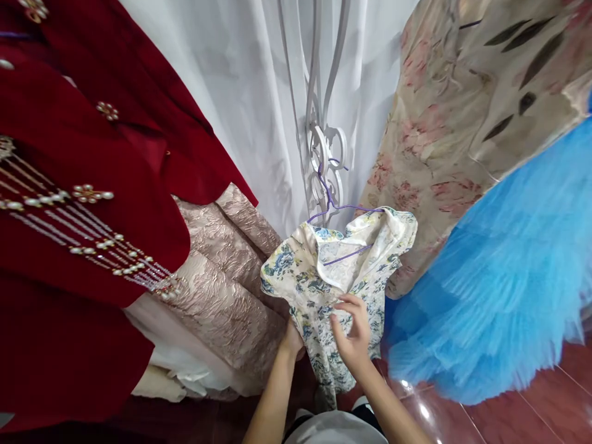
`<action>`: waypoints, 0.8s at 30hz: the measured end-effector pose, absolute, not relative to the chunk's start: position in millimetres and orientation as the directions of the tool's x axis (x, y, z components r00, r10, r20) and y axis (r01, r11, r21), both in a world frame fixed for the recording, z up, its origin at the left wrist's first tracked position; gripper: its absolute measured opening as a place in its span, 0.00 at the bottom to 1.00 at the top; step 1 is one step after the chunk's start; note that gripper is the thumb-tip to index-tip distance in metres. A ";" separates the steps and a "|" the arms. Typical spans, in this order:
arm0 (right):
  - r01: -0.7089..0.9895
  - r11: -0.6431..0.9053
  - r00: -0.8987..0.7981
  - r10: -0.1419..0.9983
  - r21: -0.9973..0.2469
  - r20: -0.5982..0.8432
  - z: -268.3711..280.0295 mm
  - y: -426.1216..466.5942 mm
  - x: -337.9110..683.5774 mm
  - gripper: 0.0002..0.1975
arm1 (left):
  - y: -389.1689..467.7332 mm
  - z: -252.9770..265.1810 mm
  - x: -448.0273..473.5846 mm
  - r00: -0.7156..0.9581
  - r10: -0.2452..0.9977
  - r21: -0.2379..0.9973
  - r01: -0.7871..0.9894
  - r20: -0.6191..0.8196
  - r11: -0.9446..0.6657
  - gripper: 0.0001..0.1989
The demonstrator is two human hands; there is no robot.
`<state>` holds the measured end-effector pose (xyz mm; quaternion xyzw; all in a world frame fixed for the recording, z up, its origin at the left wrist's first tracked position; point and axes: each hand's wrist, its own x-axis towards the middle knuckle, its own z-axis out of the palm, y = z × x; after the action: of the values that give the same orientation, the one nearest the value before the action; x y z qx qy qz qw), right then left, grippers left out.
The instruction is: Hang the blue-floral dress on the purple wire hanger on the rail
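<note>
Right hand [355, 336] in front of the floral top [311, 299], thumb and fingertips curled with a narrow gap, gripping nothing. Left hand [293, 340] at the top's left side edge; fingers hidden behind cloth, can't tell if they're pinching. Top: thin printed fabric, short sleeves, V-neck, hanging with purple wire hanger [329, 198] inside its shoulders. Right of top: ruffled blue tulle [499, 277], sheer flowered dress [423, 139]. Left of it: crinkly pink brocade [226, 302], plush red jacket [152, 209], beaded. Behind: curly white metal rack [343, 145], draped white curtain [217, 74].
</note>
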<state>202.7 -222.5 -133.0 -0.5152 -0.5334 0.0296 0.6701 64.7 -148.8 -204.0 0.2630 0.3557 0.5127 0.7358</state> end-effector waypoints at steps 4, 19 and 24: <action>0.325 0.091 0.646 0.706 -0.941 0.291 -194.3 -225.0 246.7 0.16 | -163.0 -212.1 41.7 -0.035 0.981 0.799 -0.586 -0.190 0.134 0.31; 0.543 0.060 0.073 0.990 -0.837 0.118 -179.9 -163.5 309.2 0.12 | -176.6 -202.2 189.9 -0.133 0.931 0.921 0.250 0.339 -0.300 0.11; 0.516 0.202 -0.114 0.979 -0.832 0.167 -171.0 -188.3 333.7 0.18 | -190.4 -209.6 202.2 -0.119 0.871 0.824 0.405 0.477 -0.396 0.06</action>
<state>333.7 -188.3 -171.0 -0.5505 -0.6793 0.3095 0.3738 202.2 -190.4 -209.6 0.6291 0.5070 0.5499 0.2118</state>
